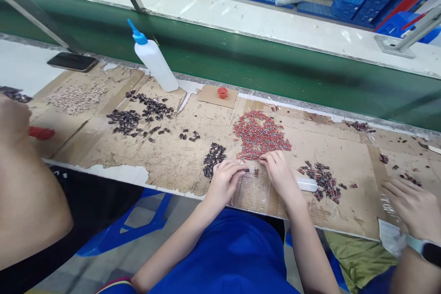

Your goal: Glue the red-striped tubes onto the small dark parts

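Working from the left, I am seeing loose dark parts (pixel 124 121) lying scattered on the cardboard-covered table (pixel 179 163), with a denser dark pile (pixel 213 158) sitting just beside my left grip (pixel 224 179). That grip is pinching a small dark piece (pixel 246 170) between thumb and forefinger near the table's close edge; its long axis is running roughly sideways, its free end pointing right, toward the other grip. Between the two, a single dark-and-red piece (pixel 256 172) is lying apart, its long axis running roughly away from me. Past it, the red pieces (pixel 262 133) are pointing in mixed directions, and my right grip (pixel 279 172) is reaching to their near edge; I cannot tell whether it is grasping one or only touching. I am judging this step as picking at the red pieces while holding the dark one steady, so the next move is calling for a light, precise pinch and attention to which end is leading. Farther right, a pile of dark-and-red parts (pixel 325 179) is lying loosely heaped.
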### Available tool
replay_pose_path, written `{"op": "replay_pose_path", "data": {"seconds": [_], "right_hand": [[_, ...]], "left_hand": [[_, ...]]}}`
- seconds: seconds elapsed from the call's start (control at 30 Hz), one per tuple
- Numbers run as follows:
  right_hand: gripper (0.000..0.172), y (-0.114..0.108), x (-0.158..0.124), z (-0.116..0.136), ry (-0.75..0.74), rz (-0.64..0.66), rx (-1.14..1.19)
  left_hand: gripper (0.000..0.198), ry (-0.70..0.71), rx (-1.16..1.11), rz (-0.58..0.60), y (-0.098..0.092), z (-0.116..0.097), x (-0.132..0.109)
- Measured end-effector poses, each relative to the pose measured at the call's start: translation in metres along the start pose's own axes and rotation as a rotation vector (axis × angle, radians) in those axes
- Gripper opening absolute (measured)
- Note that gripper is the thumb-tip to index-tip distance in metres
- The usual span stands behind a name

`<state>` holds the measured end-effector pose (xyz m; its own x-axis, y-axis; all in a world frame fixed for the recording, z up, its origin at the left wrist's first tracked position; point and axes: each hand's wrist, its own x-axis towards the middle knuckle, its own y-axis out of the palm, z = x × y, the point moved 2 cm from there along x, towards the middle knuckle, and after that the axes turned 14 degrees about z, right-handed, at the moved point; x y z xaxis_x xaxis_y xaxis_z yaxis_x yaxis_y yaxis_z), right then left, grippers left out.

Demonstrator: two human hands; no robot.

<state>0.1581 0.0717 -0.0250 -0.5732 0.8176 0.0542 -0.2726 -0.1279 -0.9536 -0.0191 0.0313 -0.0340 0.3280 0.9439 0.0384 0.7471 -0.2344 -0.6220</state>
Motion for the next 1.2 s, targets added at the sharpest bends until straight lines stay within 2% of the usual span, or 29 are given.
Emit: {"op": "replay_pose_path", "data": {"seconds": [0.2,0.37,0.47,0.67,0.83,1.0,1.2], "right_hand": [[0.027,-0.008,-0.011,0.009,0.035,-0.139,0.186],[0.021,-0.008,-0.019,0.027,0.122,-0.207,0.557],[0.014,-0.005,-0.021,0.033,0.201,-0.236,0.693],[0.012,0.001,-0.021,0.034,0.283,-0.215,0.758],[0.016,0.01,-0.023,0.037,0.351,-0.155,0.953],[0.018,0.017,-0.029,0.044,0.344,-0.212,0.933],[0.014,0.009,-0.032,0.051,0.276,-0.342,0.781]], "left_hand": [[0.019,0.035,-0.05,-0.028,0.001,-0.002,0.002],[0.017,0.049,-0.093,-0.053,0.001,-0.005,0.003],[0.018,0.053,-0.106,-0.052,0.001,-0.007,0.003],[0.015,0.065,-0.16,-0.05,0.0,-0.01,0.003],[0.014,0.05,-0.249,-0.064,0.001,-0.012,0.001],[0.013,0.001,-0.388,-0.04,-0.001,-0.011,0.001],[0.012,-0.042,-0.521,0.006,-0.002,-0.013,0.003]]}}
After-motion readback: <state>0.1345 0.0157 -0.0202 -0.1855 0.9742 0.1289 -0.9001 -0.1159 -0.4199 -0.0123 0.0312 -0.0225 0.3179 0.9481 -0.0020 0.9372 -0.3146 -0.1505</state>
